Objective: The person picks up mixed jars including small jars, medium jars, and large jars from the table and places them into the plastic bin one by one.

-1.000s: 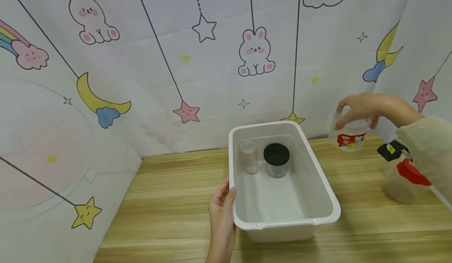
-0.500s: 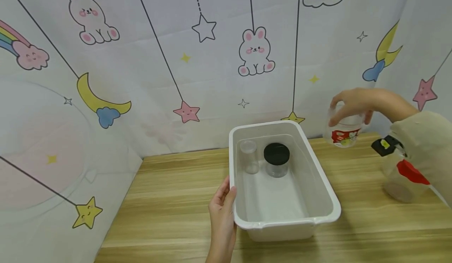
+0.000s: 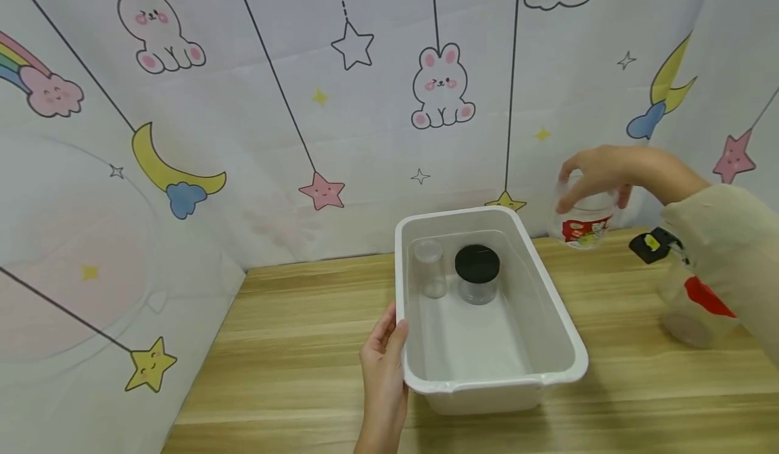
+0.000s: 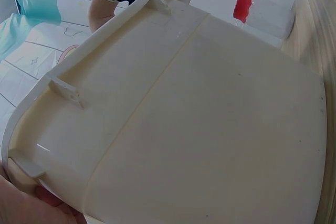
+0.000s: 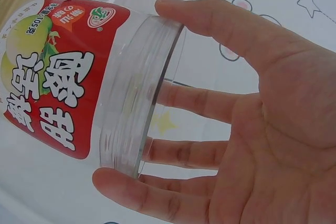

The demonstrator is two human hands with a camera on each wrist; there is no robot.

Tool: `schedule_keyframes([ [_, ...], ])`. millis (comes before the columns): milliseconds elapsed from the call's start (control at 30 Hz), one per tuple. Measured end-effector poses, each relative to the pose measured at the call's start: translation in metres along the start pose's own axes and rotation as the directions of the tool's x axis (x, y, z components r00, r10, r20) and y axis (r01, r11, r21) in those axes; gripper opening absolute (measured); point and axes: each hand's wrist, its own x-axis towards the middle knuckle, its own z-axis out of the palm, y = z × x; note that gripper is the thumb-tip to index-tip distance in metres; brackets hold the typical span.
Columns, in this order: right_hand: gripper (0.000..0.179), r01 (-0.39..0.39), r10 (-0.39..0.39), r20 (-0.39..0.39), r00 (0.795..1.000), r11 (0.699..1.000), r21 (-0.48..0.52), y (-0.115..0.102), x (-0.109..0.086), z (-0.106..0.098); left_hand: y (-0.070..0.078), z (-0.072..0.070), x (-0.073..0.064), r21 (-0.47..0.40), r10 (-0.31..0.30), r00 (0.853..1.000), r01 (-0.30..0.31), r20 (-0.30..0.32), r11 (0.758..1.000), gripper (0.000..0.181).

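Observation:
My left hand grips the left side of a white plastic tub, thumb at the rim; in the left wrist view its fingers curl under the rim. Inside the tub, toward the back, stand a slim clear bottle and a short clear jar with a black lid. Right of the tub, raised above the table, my right hand holds a clear plastic jar from above. The right wrist view shows thumb and fingers spread around its top end, below which is a red label.
A larger clear jar with a red cap stands on the wooden table at the right, partly behind the right sleeve. A cartoon-printed curtain hangs right behind the table's back edge.
My right hand has moved left and slightly up, carrying the labelled jar closer to the tub. The left hand and tub stay in place.

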Motion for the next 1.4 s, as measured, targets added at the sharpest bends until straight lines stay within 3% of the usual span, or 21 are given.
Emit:
schedule_keyframes([
  [1400, 0.068, 0.093, -0.093, 0.008, 0.996, 0.996, -0.004, -0.055, 0.007, 0.003, 0.000, -0.001, -0.001, -0.017, 0.006, 1.000, -0.006, 0.004, 1.000, 0.043],
])
